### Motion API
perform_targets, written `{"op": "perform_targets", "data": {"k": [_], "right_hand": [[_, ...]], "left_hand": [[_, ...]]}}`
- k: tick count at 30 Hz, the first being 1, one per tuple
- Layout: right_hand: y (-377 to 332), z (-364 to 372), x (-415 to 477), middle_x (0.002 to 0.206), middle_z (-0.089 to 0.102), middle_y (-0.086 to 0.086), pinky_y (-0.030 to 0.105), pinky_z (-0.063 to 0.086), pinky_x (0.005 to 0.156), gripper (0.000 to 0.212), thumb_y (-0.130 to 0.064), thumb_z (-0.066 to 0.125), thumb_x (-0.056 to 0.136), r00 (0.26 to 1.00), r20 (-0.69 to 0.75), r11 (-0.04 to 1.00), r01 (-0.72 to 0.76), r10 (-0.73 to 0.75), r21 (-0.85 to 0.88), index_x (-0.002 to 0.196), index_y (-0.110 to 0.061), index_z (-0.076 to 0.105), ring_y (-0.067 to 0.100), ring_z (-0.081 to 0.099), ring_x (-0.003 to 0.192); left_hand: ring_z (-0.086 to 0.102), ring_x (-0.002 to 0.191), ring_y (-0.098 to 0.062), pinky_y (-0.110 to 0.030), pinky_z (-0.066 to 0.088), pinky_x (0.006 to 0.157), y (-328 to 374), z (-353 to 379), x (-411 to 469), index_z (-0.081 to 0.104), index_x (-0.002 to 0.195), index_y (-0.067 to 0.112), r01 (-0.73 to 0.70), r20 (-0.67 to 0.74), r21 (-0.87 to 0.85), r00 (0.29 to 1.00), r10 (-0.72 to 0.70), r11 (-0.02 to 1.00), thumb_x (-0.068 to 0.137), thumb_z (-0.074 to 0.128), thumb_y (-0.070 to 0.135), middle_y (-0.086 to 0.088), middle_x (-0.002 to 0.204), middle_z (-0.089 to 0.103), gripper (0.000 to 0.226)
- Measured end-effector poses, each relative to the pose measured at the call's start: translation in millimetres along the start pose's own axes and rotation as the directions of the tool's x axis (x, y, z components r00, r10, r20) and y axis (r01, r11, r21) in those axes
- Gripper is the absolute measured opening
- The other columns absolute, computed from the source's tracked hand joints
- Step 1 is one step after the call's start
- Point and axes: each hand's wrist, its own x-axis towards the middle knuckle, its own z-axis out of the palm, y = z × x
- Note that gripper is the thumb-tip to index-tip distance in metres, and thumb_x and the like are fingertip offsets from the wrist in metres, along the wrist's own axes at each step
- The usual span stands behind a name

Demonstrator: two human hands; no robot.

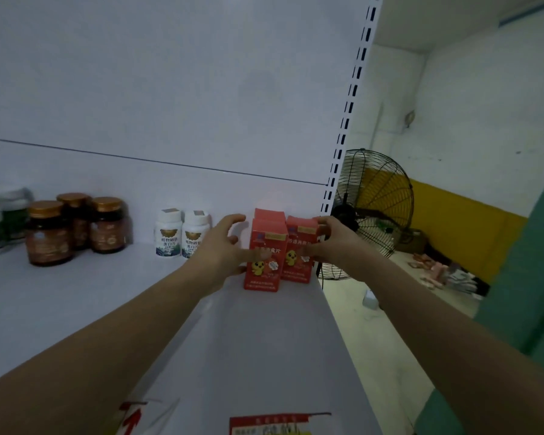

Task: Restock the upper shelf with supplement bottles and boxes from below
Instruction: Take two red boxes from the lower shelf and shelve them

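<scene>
Three red supplement boxes stand at the right end of the white upper shelf point(239, 334). The front left box point(264, 274) has another red box point(269, 212) behind it. The right box point(296, 268) stands beside them. My left hand point(223, 246) is at the left side of the front left box, fingers spread and loosely curved off the box, thumb resting on its front face. My right hand point(327, 240) grips the right box, fingers over its top corner and thumb on its front.
Two white bottles point(182, 235) stand just left of my left hand. Three brown bottles with gold caps point(76, 229) and green-and-white bottles point(0, 221) are farther left. The slotted shelf upright point(343, 146) bounds the right end. Beyond it, a black fan point(374, 211) stands on the floor.
</scene>
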Motion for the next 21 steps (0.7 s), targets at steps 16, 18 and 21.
{"op": "perform_targets", "data": {"k": [16,18,21], "right_hand": [[8,7,17,0.091,0.054,-0.007,0.015,0.047,0.054,0.062,-0.008,0.078,0.074,0.986,-0.078,0.929,0.113,-0.149,-0.352,0.117,-0.018,0.034,0.006,0.058,0.078],[6,7,16,0.092,0.054,-0.005,0.013,0.042,0.051,0.064,-0.008,0.077,0.075,0.983,-0.064,0.905,0.134,-0.174,-0.404,0.122,-0.015,0.034,0.009,0.056,0.077],[4,9,16,0.099,0.055,0.000,0.015,0.043,0.052,0.064,-0.008,0.076,0.076,0.982,-0.066,0.891,0.132,-0.178,-0.435,0.123,-0.013,0.033,0.014,0.057,0.082]], "left_hand": [[0.062,0.108,-0.016,-0.036,0.050,0.096,-8,-3,9,0.058,0.122,0.014,-0.189,0.142,0.540,0.981,0.132,0.820,0.075,0.074,0.003,0.000,0.121,0.066,0.051],[0.063,0.107,-0.017,-0.036,0.050,0.096,-7,-3,10,0.058,0.123,0.014,-0.183,0.142,0.553,0.982,0.124,0.813,0.075,0.074,0.004,0.000,0.121,0.066,0.051],[0.063,0.107,-0.018,-0.038,0.050,0.097,-6,-3,11,0.058,0.123,0.012,-0.168,0.138,0.580,0.985,0.107,0.797,0.076,0.075,0.007,-0.001,0.122,0.066,0.051]]}}
